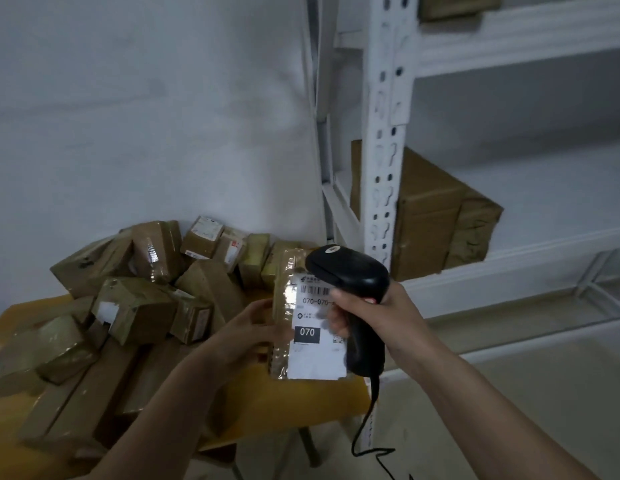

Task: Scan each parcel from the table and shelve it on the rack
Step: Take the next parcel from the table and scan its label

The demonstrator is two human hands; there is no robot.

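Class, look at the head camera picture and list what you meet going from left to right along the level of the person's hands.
Pile of parcels on the yellow table → left hand → held parcel with its white label → barcode scanner in the right hand → white rack with a shelved box.

Both bare forearms reach forward and up from the bottom edge, converging toward the middle. The left hand (pixel 253 329) is raised with its fingers (pixel 263 306) curled round the left edge of a parcel (pixel 312 327), holding it upright. The right hand (pixel 374 318) is wrapped round the handle of a scanner (pixel 350 275), thumb on top, wrist bent slightly down, just right of the left hand.
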